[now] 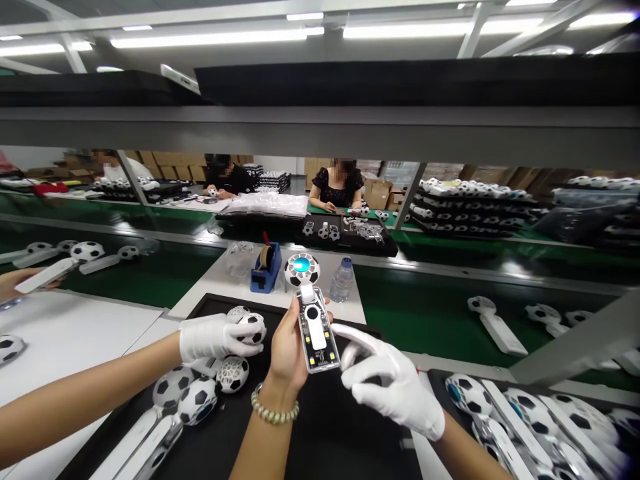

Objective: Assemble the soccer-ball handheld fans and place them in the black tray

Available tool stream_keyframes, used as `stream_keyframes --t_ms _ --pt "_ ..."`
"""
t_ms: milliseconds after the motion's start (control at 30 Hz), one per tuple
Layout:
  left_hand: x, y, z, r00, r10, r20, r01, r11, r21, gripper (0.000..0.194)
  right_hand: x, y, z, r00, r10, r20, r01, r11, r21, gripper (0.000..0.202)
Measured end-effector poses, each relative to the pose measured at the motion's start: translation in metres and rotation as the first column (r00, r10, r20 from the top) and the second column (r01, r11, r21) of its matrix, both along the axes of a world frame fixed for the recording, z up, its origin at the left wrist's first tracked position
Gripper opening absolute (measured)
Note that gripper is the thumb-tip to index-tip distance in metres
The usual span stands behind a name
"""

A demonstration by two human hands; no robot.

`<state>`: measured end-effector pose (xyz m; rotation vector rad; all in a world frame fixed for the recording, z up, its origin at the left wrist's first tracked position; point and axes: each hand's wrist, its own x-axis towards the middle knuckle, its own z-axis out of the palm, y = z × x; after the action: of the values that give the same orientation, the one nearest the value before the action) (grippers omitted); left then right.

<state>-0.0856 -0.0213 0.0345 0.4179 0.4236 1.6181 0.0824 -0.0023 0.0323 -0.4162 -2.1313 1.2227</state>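
Observation:
My bare left hand (pixel 287 353), with a beaded bracelet at its wrist, is wrapped round a handheld device near the middle. The device has a football-patterned round head (pixel 302 269) with a blue centre, above a clear body (pixel 319 337) showing a dark circuit board and a white strip. To its right is my right hand (pixel 387 380) in a white glove, fingers bent and apart, nothing between them. Its index fingertip lies close to the device's right edge; whether they touch is unclear. Below both hands is a black tray (pixel 345 433).
From the left, another person's gloved hand (pixel 220 337) grips a football-patterned head over the tray. More devices lie in a right-hand tray (pixel 437 383) and on the green conveyor (pixel 425 313). Behind stand a blue tape dispenser (pixel 265 270) and a bottle (pixel 342 281). People sit across.

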Motion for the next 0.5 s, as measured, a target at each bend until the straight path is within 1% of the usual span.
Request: stream_keyframes --t_ms 100,233,300,367,400,467,500 --pt "-0.001 -0.001 0.000 0.998 0.028 -0.047 -0.028 1.000 0.007 0.034 0.003 -0.001 -0.005 0.998 -0.001 -0.070 0.000 1.000 -0.022 0.009" --pt "0.000 -0.002 0.004 0.993 0.056 -0.101 -0.057 0.998 -0.001 0.034 0.004 -0.001 -0.010 0.998 -0.016 -0.069 0.017 1.000 0.017 0.009" --pt "0.001 -0.003 0.004 0.991 0.070 -0.115 -0.069 0.998 0.010 0.034 0.004 0.000 -0.013 0.995 -0.062 -0.079 0.063 0.998 0.008 0.009" --pt "0.003 -0.003 0.003 0.978 0.123 -0.169 -0.121 0.992 0.019 0.030 0.002 0.001 -0.015 0.989 -0.139 -0.056 0.135 0.988 -0.075 0.011" --pt "0.003 -0.002 0.001 0.960 0.160 -0.230 -0.158 0.987 0.027 0.028 -0.001 0.002 -0.016 0.985 -0.172 -0.031 0.165 0.975 -0.150 0.018" --pt "0.004 -0.001 -0.004 0.882 0.222 -0.415 -0.206 0.975 0.082 0.026 -0.008 0.004 -0.018 0.980 -0.195 0.044 0.199 0.934 -0.296 0.031" --pt "0.004 0.000 -0.007 0.828 0.226 -0.514 -0.192 0.974 0.120 0.025 -0.013 0.005 -0.017 0.979 -0.188 0.084 0.206 0.920 -0.333 0.033"
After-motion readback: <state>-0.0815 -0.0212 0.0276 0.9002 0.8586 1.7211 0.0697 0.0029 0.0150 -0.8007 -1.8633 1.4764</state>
